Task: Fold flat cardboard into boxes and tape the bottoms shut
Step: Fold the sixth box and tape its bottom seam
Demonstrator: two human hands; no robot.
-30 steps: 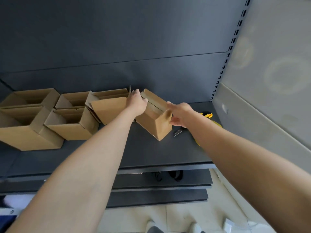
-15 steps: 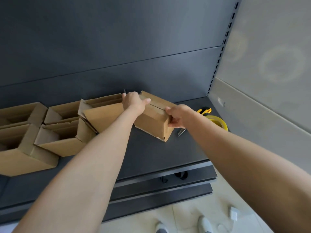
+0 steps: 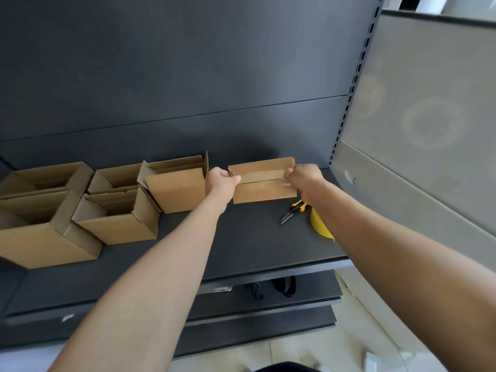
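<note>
A small brown cardboard box (image 3: 264,183) sits at the back of the dark shelf (image 3: 241,245), its closed flaps facing me with a seam across the middle. My left hand (image 3: 221,182) grips its left end, thumb on the flap. At its right end my right hand (image 3: 304,181) holds the other side. A yellow tape roll (image 3: 319,226) lies on the shelf just under my right forearm, partly hidden. A yellow-handled cutter (image 3: 292,210) lies in front of the box.
Several folded open-topped boxes stand in a group on the shelf's left half, the nearest one (image 3: 175,186) almost touching my left hand. The shelf's back panel (image 3: 188,76) rises behind. A pale wall (image 3: 429,130) closes the right side. Lower shelves and floor show below.
The box has turned from an angled, tilted pose to square-on with its flapped side facing me. Both hands shifted to its two ends. The camera view tilted upward and right.
</note>
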